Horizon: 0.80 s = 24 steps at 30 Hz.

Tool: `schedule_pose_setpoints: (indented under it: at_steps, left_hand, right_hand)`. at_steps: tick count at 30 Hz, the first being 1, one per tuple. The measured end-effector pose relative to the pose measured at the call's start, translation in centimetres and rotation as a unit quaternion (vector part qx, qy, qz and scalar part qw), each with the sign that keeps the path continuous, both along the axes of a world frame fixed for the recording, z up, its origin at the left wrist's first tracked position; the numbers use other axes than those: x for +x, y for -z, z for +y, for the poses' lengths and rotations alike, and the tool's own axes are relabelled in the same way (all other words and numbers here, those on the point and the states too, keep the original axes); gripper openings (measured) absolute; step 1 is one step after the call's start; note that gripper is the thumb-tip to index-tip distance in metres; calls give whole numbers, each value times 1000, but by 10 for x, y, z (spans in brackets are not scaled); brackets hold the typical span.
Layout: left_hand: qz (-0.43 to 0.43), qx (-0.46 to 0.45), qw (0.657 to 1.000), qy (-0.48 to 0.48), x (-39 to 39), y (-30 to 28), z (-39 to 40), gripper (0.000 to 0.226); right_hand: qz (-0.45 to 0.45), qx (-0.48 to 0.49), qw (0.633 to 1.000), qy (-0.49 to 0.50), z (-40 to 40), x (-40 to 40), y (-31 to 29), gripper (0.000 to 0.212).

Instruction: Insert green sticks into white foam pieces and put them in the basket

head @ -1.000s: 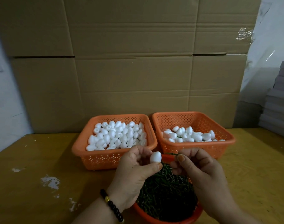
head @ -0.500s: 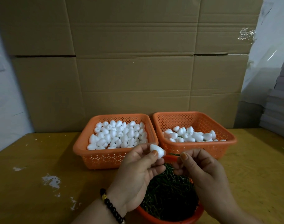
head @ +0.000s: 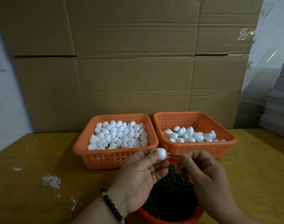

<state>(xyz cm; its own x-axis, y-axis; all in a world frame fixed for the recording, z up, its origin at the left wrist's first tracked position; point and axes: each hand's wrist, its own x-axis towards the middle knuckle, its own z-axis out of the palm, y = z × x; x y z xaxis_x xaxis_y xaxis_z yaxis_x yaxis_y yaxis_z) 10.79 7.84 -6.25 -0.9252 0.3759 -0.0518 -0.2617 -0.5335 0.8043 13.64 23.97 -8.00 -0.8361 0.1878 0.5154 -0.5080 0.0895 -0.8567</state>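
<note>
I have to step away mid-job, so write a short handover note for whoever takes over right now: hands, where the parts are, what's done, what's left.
Left hand: pinches one white foam piece between thumb and fingers.
Right hand: pinches a green stick, its tip pointing at the foam piece; whether it has entered cannot be told.
Left basket: plain foam pieces, well filled.
Right basket: fewer pieces, some showing green sticks, so finished ones go here.
Round orange bowl under the hands: loose green sticks.
Left to do: push this stick in, drop the piece in the right basket, repeat for the left basket's stock.
</note>
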Motion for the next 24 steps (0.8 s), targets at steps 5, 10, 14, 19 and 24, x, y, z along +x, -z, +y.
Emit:
schedule_pose_setpoints:
  at_steps: [5, 10, 14, 19, 24]
  left_hand:
    - [7, -12, 1000, 6, 2, -1, 2, 37]
    - [8, -11, 1000, 13, 3, 0, 2, 35]
    - [8, -18, 1000, 11, 3, 0, 2, 39]
    - [10, -22, 1000, 6, 4, 0, 3, 41]
    - [18, -36, 999, 1, 6, 2, 4, 39]
  right_hand:
    - [4, 4, 1000, -1, 0, -1, 2, 11]
    - [11, 11, 1000, 13, -1, -2, 4, 7]
    - [1, 9, 1000, 18, -2, -2, 4, 8]
    - [-11, 9, 1000, 20, -2, -1, 4, 11]
    - [-10, 3, 1000, 17, -3, 0, 5, 10]
